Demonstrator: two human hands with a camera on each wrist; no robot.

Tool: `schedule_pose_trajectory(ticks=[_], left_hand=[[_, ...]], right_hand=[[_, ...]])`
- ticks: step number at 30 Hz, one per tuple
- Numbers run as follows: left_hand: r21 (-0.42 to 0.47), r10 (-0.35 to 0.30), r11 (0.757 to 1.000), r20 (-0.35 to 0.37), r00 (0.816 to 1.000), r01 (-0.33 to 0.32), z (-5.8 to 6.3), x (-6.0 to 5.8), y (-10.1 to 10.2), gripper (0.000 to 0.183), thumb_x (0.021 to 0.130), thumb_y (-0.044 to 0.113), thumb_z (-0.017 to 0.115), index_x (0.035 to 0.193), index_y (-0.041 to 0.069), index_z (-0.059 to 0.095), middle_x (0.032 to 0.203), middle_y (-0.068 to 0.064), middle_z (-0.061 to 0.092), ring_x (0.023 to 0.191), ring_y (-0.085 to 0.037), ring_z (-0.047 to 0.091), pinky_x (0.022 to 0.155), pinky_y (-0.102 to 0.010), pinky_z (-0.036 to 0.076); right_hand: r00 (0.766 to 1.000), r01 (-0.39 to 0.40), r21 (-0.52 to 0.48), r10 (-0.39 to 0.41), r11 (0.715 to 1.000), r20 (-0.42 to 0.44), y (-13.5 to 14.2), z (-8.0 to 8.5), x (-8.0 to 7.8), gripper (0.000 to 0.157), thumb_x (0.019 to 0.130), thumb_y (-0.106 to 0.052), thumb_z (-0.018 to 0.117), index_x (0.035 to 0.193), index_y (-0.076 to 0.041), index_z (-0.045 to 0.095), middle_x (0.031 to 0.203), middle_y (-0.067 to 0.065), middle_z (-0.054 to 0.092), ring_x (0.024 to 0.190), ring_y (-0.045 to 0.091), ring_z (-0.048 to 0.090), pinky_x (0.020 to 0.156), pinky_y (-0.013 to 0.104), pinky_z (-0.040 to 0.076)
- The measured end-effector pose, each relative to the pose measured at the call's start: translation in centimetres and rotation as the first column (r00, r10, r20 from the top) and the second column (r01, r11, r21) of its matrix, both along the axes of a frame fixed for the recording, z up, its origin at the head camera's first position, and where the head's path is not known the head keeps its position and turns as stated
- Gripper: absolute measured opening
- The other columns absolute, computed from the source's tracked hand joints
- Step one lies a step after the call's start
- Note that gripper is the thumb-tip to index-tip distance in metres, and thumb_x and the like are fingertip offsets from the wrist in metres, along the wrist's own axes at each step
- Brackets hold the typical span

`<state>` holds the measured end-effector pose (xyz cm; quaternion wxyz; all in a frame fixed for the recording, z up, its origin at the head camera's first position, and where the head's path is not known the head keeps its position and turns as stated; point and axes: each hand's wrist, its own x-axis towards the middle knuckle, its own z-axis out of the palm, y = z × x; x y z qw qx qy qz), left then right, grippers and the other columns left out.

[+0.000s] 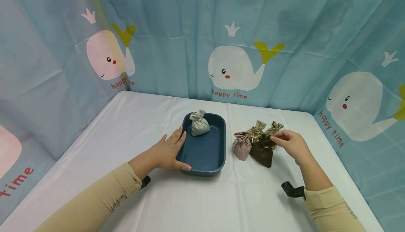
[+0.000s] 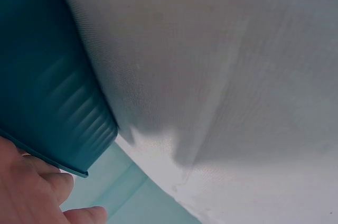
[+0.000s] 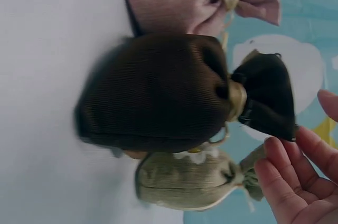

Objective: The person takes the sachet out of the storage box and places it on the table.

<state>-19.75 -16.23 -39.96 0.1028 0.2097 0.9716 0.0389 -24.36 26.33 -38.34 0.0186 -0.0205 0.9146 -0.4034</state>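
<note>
My left hand [image 1: 167, 151] spreads over the left side of a dark blue plastic tray [image 1: 202, 156], fingers along the rim and thumb at its near corner. In the left wrist view, its fingertips overlap the tray's rim [image 2: 53, 165]. A pale grey drawstring pouch [image 1: 200, 126] stands inside the tray's far end. My right hand [image 1: 292, 144] is beside the gathered top of a dark brown drawstring pouch [image 1: 261, 154]. The right wrist view shows fingertips [image 3: 274, 147] right at the corner of that pouch's top, with the thumb apart.
Left of the brown pouch is a pink pouch [image 1: 242, 149]. Behind stand two green pouches, one in the middle [image 1: 257, 129] and one at the right [image 1: 276, 127]. The white-covered table [image 1: 202, 204] meets a blue whale-print curtain [image 1: 164, 59] at its back and sides.
</note>
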Motion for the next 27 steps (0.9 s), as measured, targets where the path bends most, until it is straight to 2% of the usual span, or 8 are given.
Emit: schedule_pose_trajectory(ticks=[1,4,6,11,14,21,27], left_hand=[[-0.002,0.001,1.000,0.000,1.000,-0.001,0.0,0.0,0.0,0.125,0.060,0.086,0.044,0.147,0.009,-0.001,0.153,-0.013,-0.008,0.140,-0.026,-0.001,0.105,-0.058,0.013],[-0.002,0.004,1.000,0.003,1.000,-0.004,0.0,0.0,0.0,0.125,0.061,0.086,0.046,0.147,0.009,-0.001,0.153,-0.013,-0.007,0.140,-0.027,-0.001,0.105,-0.058,0.013],[0.001,0.005,1.000,0.006,1.000,-0.005,0.0,0.0,0.0,0.124,0.061,0.085,0.047,0.147,0.009,0.000,0.153,-0.013,-0.007,0.140,-0.027,-0.001,0.105,-0.058,0.013],[-0.001,0.005,1.000,0.005,1.000,-0.005,0.1,0.0,0.1,0.124,0.061,0.085,0.047,0.147,0.008,0.000,0.153,-0.013,-0.007,0.140,-0.027,-0.001,0.105,-0.058,0.013],[0.000,0.005,1.000,0.005,1.000,-0.005,0.2,0.0,0.1,0.124,0.061,0.085,0.047,0.147,0.008,0.000,0.153,-0.013,-0.007,0.140,-0.027,-0.001,0.105,-0.058,0.013],[0.003,0.013,1.000,0.013,1.000,-0.014,0.1,-0.1,0.1,0.124,0.062,0.083,0.050,0.147,0.007,0.001,0.153,-0.013,-0.006,0.140,-0.027,-0.001,0.105,-0.058,0.013],[0.000,0.010,1.000,0.003,1.000,-0.010,0.1,0.0,0.1,0.125,0.061,0.085,0.048,0.147,0.008,0.000,0.153,-0.013,-0.007,0.140,-0.026,-0.001,0.105,-0.058,0.013]], right_hand=[[1.000,0.001,-0.022,-0.002,1.000,-0.016,0.4,-0.4,-0.5,0.046,0.084,-0.046,0.061,0.105,-0.005,0.063,0.103,0.013,0.062,0.097,0.027,0.054,0.077,0.045,0.044],[0.999,0.004,-0.061,-0.006,0.998,-0.038,1.2,-0.8,-1.3,0.041,0.084,-0.044,0.063,0.103,-0.008,0.065,0.101,0.010,0.063,0.096,0.025,0.055,0.077,0.049,0.044],[0.999,0.002,-0.067,-0.006,0.998,-0.053,1.2,-0.5,-1.5,0.041,0.084,-0.045,0.062,0.102,-0.008,0.065,0.100,0.010,0.063,0.096,0.026,0.055,0.078,0.050,0.043],[0.997,-0.005,-0.025,0.003,1.000,-0.077,-0.5,2.1,-0.5,0.046,0.087,-0.043,0.059,0.105,-0.001,0.061,0.106,0.018,0.061,0.100,0.032,0.053,0.086,0.053,0.041],[0.996,-0.021,-0.006,0.021,1.000,-0.090,-1.4,3.2,-0.5,0.042,0.089,-0.039,0.057,0.107,-0.001,0.061,0.108,0.019,0.060,0.101,0.031,0.053,0.086,0.050,0.042],[0.986,-0.099,0.014,0.100,0.995,-0.134,-3.8,4.5,-1.5,0.034,0.090,-0.033,0.058,0.106,-0.003,0.063,0.103,0.015,0.061,0.093,0.025,0.054,0.077,0.038,0.045],[0.978,-0.147,0.030,0.150,0.989,-0.146,-6.3,5.2,-2.8,0.033,0.088,-0.037,0.060,0.102,-0.008,0.064,0.097,0.009,0.062,0.087,0.022,0.054,0.072,0.034,0.045]])
